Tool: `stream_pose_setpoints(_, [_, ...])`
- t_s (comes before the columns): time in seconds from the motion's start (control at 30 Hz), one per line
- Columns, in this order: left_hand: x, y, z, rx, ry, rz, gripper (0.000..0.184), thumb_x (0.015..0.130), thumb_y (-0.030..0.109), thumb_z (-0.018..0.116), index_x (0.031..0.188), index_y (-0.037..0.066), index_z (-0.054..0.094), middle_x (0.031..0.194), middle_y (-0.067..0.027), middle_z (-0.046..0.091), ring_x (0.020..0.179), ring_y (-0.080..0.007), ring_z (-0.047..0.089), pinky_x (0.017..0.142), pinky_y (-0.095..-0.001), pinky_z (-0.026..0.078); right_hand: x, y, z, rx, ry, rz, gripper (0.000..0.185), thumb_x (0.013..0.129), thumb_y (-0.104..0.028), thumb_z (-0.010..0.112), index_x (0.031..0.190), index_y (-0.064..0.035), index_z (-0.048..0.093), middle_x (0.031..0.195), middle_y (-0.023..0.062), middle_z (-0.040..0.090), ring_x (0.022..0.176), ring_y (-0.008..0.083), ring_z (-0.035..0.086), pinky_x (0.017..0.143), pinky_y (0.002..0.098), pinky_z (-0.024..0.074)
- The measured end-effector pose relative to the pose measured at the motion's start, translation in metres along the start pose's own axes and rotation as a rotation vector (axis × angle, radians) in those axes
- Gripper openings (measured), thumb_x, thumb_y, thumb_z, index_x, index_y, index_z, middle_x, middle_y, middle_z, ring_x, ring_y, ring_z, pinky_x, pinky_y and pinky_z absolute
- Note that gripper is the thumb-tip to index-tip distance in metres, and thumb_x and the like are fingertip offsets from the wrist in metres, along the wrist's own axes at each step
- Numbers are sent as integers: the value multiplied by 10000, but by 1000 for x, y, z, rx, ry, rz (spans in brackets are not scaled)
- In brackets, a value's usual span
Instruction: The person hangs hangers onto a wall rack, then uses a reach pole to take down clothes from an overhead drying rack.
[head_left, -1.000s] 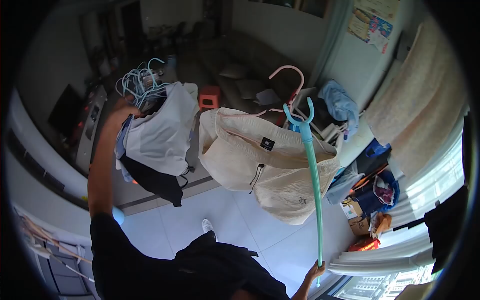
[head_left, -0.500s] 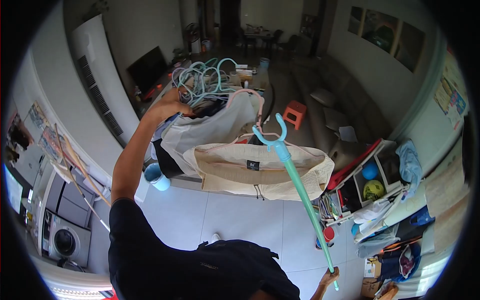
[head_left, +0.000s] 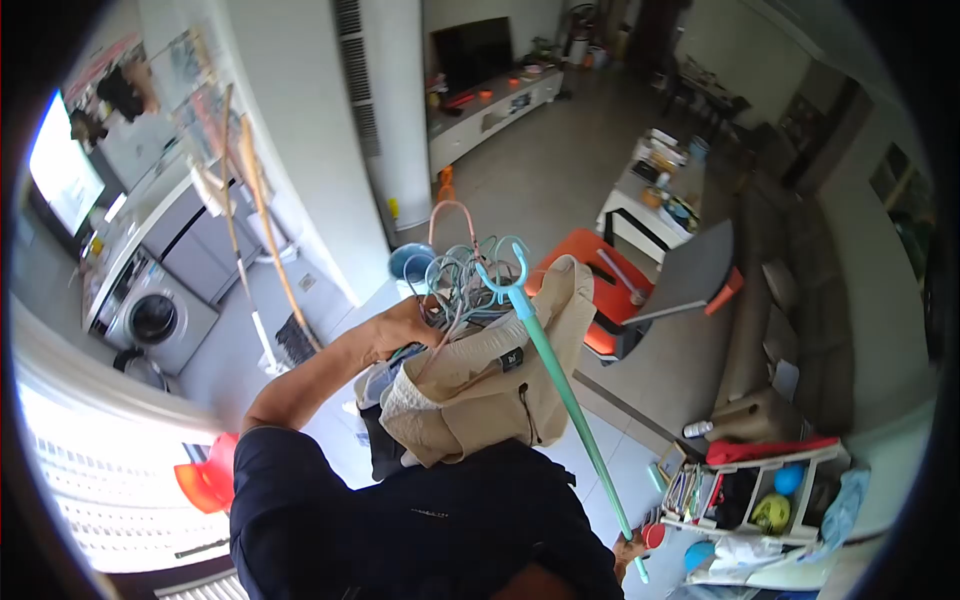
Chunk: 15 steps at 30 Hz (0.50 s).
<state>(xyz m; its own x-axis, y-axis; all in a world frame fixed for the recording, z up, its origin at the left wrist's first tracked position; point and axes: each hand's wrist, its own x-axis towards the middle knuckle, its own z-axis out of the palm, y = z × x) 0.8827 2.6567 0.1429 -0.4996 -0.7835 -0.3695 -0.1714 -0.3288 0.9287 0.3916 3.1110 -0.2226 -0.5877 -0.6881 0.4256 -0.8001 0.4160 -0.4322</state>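
My left hand (head_left: pixel 405 328) is closed around a bunch of wire hangers (head_left: pixel 470 285) with clothes below them. Beige shorts (head_left: pixel 480 390) on a pink hanger (head_left: pixel 455 207) hang against this bunch and cover most of the other garments. My right hand (head_left: pixel 629 549) grips the lower end of a green pole (head_left: pixel 575 410). The pole's light blue forked tip (head_left: pixel 505 278) is beside the pink hanger, at the top of the bunch; whether it still bears the hanger I cannot tell.
An orange chair (head_left: pixel 590 265) stands beyond the clothes, with a blue bucket (head_left: pixel 411 262) behind my left hand. Brooms (head_left: pixel 265 220) lean at the left near a washing machine (head_left: pixel 155 315). A shelf with balls (head_left: pixel 770 500) is at the lower right.
The view has swung left. The beige shorts on the pink hanger have moved from apart on the pole's fork to against the bunch at my left hand, closer to my body.
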Motion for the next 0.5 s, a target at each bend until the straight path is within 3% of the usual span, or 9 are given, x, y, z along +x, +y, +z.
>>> stream_pose_setpoints(0.1, [-38,4,-10,-216,64,-9,616,623,-27,746,1203,-31,539,1054,-109,654,929,-189,631,860,-320,509,32,10,19,89,-51,54,287,680,-161,598,533,-16,399,475,179,399,439,367,389,467,493,271])
stream_pose_setpoints(0.13, [-42,7,-14,-245,63,-61,627,628,0,784,1205,-26,539,1056,-104,655,940,-189,631,892,-321,504,40,10,16,84,-160,28,293,711,-165,580,545,-16,391,486,174,387,456,361,379,486,490,270])
stream_pose_setpoints(0.23, [-70,0,-5,-494,77,34,645,638,42,823,1212,-19,535,1076,-109,652,976,-193,624,909,-314,494,84,18,23,80,-186,-5,213,676,-134,599,578,11,478,533,207,457,515,389,467,501,479,339])
stream_pose_setpoints(0.37, [-86,-20,-1,-17,287,100,626,669,96,848,1194,-5,523,1042,-71,608,964,-145,571,847,-298,474,155,22,61,109,-157,-146,336,726,-224,612,590,39,453,564,224,456,526,417,444,501,504,304])
stream_pose_setpoints(0.4, [-90,-19,3,39,384,9,612,674,115,844,1176,-2,515,1016,-72,586,942,-142,556,817,-306,470,172,20,77,134,-134,-275,310,725,-203,617,579,10,444,559,205,459,539,418,462,503,502,304])
stream_pose_setpoints(0.5, [-86,-22,8,394,507,2,583,691,121,805,1176,-2,505,1010,-93,598,946,-152,567,816,-306,478,212,-8,133,-47,-270,-421,209,706,-171,584,592,-53,455,583,147,488,567,371,485,513,491,338])
